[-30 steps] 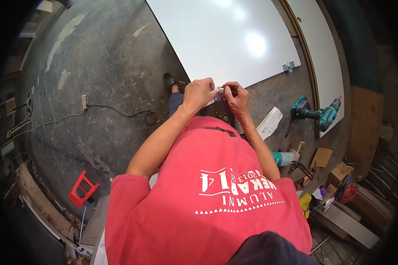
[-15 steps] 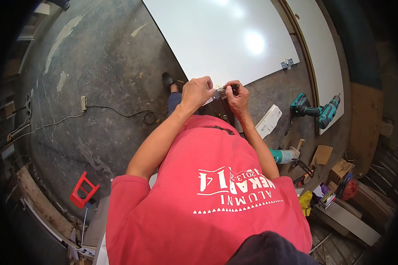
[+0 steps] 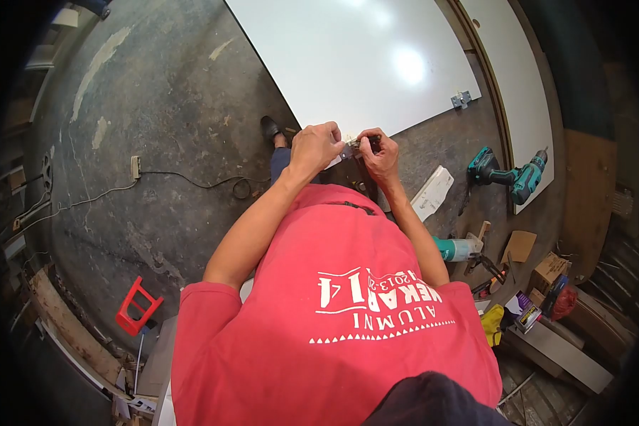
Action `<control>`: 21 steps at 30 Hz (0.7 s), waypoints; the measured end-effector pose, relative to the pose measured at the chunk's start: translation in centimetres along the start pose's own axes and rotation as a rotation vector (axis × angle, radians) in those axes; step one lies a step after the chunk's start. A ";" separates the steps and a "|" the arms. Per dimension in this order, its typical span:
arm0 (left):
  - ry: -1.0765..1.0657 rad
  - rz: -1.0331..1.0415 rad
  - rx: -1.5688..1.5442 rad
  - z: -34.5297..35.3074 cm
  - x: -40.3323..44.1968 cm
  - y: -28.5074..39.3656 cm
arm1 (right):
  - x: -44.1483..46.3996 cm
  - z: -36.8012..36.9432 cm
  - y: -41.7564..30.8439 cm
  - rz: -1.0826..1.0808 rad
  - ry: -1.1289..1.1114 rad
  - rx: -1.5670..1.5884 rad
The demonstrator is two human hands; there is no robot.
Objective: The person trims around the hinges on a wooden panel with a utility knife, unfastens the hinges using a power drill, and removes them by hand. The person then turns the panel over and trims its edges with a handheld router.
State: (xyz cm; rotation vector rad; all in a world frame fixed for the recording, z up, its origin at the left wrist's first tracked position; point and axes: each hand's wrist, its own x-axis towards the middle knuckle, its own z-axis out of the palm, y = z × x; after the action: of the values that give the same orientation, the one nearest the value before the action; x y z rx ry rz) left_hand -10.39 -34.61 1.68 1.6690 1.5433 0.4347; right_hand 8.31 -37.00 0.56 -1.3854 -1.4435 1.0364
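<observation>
At the near corner of a glossy white panel (image 3: pixel 355 64), my two hands meet around a small metal hinge (image 3: pixel 348 150). My left hand (image 3: pixel 315 152) is closed, its fingertips pinching at the hinge's left side; they partly cover it. On the other side my right hand (image 3: pixel 382 157) grips a slim dark tool (image 3: pixel 375 140) between thumb and fingers, its end close to the hinge. The tool's exact kind is too small to tell. A second metal hinge (image 3: pixel 461 99) is on the panel's right corner.
To the right, a teal cordless drill (image 3: pixel 508 177) lies partly on another white board (image 3: pixel 522 92). Nearer are a white offcut (image 3: pixel 432 193) and a teal power tool (image 3: pixel 456 249). A cable (image 3: pixel 184 172) crosses the floor at left, above a red plastic stool (image 3: pixel 139 305).
My right hand and the dark tool have shifted very slightly to the left, toward the hinge. My left hand stays in place at the panel corner.
</observation>
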 end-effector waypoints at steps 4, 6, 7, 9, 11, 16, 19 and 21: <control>0.001 -0.006 0.014 0.0 0.0 0.1 | 0.0 -0.2 -0.2 0.007 -0.013 -0.047; -0.002 -0.013 0.014 0.0 0.0 0.1 | 0.0 -0.2 0.2 0.003 -0.012 -0.052; 0.007 -0.005 0.018 0.1 0.1 0.0 | 0.0 -0.1 0.4 0.001 -0.014 -0.047; 0.013 0.003 0.022 0.1 0.0 0.0 | 0.0 -0.1 0.2 0.002 -0.013 -0.043; 0.006 0.006 0.018 0.1 0.0 0.0 | 0.0 -0.3 0.0 -0.015 -0.017 -0.080; -0.004 -0.005 0.018 -0.1 0.0 0.1 | -0.7 -0.8 1.8 0.139 0.056 0.194; 0.001 0.008 0.015 -0.1 -0.1 -0.1 | -0.3 -2.2 2.5 0.188 0.179 0.339; -0.003 0.045 0.013 0.1 0.1 -0.2 | 0.3 -3.0 2.0 0.178 0.334 0.430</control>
State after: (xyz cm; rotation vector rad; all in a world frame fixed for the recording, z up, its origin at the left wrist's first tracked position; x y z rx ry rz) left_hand -10.43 -34.56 1.45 1.7162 1.5115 0.4464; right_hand 11.76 -36.60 -0.45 -1.3057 -0.8081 1.0885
